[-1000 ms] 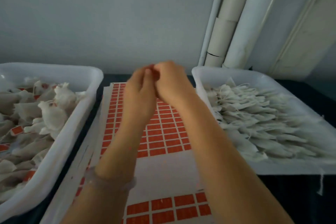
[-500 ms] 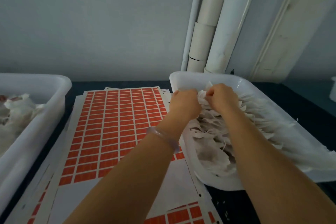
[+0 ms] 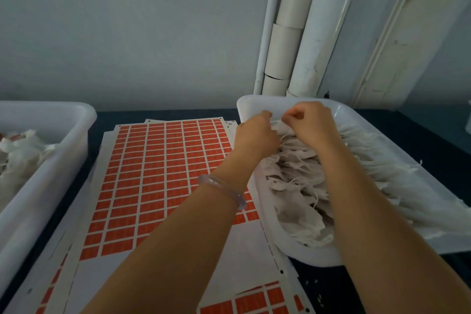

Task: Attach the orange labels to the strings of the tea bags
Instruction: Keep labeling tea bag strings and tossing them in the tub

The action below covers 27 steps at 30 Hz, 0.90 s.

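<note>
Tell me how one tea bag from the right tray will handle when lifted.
Probably limp and light: the tea bags lie thin and crumpled in the right tray. Loose strings cross between them, so neighbours may drag along.

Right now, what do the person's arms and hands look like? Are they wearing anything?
No sleeves and no gloves: the left hand and the right hand are bare, and so are both arms as far as the picture shows. A smooth, see-through bracelet with a pale purple tint circles the left wrist. The right wrist wears nothing.
</note>
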Motion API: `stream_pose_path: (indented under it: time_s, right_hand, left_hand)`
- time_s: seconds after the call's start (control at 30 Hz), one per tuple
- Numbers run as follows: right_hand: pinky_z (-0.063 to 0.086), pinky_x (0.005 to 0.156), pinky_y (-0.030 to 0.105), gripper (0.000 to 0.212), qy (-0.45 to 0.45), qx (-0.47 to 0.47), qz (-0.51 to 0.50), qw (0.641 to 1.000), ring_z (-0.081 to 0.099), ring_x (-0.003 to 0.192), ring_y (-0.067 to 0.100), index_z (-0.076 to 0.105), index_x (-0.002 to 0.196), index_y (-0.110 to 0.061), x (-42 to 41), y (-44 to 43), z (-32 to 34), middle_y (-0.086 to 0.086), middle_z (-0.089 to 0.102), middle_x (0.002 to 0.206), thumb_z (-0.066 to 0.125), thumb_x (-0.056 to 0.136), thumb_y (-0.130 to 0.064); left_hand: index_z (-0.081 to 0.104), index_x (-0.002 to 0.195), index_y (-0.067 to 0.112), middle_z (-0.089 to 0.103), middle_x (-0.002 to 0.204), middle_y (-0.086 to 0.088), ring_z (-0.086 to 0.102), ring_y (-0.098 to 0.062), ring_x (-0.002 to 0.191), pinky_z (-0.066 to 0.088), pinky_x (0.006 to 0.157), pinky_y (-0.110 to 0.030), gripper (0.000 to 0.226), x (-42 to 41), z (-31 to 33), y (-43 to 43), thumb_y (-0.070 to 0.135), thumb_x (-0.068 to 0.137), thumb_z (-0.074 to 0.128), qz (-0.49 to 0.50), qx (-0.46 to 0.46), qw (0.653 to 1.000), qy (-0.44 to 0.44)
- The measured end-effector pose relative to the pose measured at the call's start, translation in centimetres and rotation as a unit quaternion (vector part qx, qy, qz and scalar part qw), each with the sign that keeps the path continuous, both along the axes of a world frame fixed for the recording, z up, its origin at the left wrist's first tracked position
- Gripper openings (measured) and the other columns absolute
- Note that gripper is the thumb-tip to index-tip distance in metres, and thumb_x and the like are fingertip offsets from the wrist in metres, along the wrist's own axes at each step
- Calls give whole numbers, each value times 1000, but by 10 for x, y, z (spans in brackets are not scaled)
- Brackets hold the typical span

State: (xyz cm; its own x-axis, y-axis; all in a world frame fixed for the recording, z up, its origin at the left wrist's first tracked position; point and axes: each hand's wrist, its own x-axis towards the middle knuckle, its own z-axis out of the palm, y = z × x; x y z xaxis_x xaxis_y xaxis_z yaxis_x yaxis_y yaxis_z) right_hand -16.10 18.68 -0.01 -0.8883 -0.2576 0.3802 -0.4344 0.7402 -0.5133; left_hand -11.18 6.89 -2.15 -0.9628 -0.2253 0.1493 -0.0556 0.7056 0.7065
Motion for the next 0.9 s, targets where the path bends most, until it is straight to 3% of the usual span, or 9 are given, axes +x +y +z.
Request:
stream_pose_path:
  time_s: [0.07, 0.13, 0.2, 0.37, 0.47, 0.53, 0.67, 0.77, 0.9]
  right_hand:
    - [50, 75, 25, 7, -33, -68, 57, 996, 64, 85, 9, 72, 82, -28, 8, 1, 8, -11, 68, 82, 68, 85, -24]
    - [46, 70, 15, 9, -45, -119, 88, 988, 64, 84, 4, 69, 81, -33, 16, -1, 13, -13, 68, 82, 71, 83, -25]
    - [45, 67, 12, 6, -33, -159, 90, 983, 64, 83, 2, 69, 85, -32, 24, -2, 21, -13, 68, 83, 72, 82, -28]
    - [49, 61, 9, 23, -69, -175, 148, 971, 64, 76, -6, 67, 94, -34, 59, -3, 48, -14, 69, 86, 76, 74, -39]
    - [55, 66, 16, 26, -94, -181, 229, 952, 67, 76, -1, 69, 92, -35, 97, -20, 51, -13, 73, 85, 77, 67, -39]
    - [53, 61, 12, 16, -93, -183, 252, 946, 67, 71, -2, 69, 86, -37, 117, -42, 40, -17, 72, 82, 76, 72, -35]
    - [45, 53, 5, 5, -112, -132, 237, 956, 62, 71, -7, 64, 86, -39, 141, -92, -6, -22, 64, 75, 67, 84, -34]
    - [42, 53, 2, 8, -144, -120, 242, 952, 57, 73, -12, 61, 78, -39, 151, -118, -41, -23, 61, 72, 65, 84, -37]
    - [43, 61, 3, 6, -134, -147, 248, 948, 57, 82, -12, 61, 82, -42, 157, -129, -72, -24, 64, 76, 63, 85, -37]
  left_hand:
    - [45, 137, 18, 57, 129, -8, 54, -29, 115, 43, 100, -39, 46, 2, 4, 1, 24, 92, 55, -16, 10, 1000, 20]
    - [61, 117, 15, 66, 105, -5, 61, -23, 94, 48, 82, -32, 29, 6, 7, 0, 25, 91, 58, -20, 34, 998, 56]
    - [68, 97, 12, 65, 82, 0, 57, -15, 72, 43, 67, -26, 18, 12, 12, -4, 26, 91, 59, -11, 92, 992, 91]
    - [66, 76, 12, 62, 56, 8, 58, -2, 52, 47, 53, -16, 10, 56, 29, -29, 16, 85, 68, -35, 270, 952, 138]
    - [64, 75, 22, 66, 63, 14, 62, 1, 55, 45, 47, -10, 13, 96, 26, -58, 13, 83, 69, 7, 282, 948, 151]
    - [60, 82, 30, 67, 75, 16, 65, 0, 66, 47, 47, -11, 14, 124, 18, -78, 20, 82, 71, 54, 272, 950, 144]
    - [54, 96, 43, 62, 98, 18, 64, -8, 87, 58, 64, -23, 33, 169, -11, -113, 21, 79, 73, 88, 216, 959, 162]
    - [62, 85, 39, 66, 87, 19, 65, -4, 82, 56, 67, -18, 22, 186, -37, -129, 18, 82, 69, 108, 154, 968, 169]
    - [68, 75, 26, 69, 70, 6, 64, -10, 65, 52, 56, -17, 12, 193, -58, -137, 32, 83, 60, 125, 210, 946, 212]
